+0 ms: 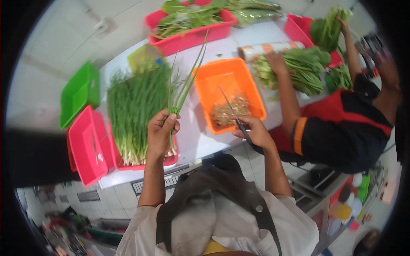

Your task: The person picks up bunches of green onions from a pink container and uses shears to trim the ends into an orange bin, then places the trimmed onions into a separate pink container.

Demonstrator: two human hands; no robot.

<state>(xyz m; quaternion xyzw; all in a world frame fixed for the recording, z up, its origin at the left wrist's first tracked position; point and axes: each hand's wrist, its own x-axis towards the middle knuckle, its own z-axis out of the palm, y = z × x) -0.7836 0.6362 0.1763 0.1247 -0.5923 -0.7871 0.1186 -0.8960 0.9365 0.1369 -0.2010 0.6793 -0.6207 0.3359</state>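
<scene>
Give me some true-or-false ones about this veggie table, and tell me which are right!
1. The left hand holds a few green onions. True.
2. The right hand holds a spoon. False: it holds a knife.
3. The orange tray has brown scraps in it. True.
4. The big onion pile lies in a green tray. False: it lies in a pink tray.
5. A co-worker's hand rests on leafy greens. True.
</scene>
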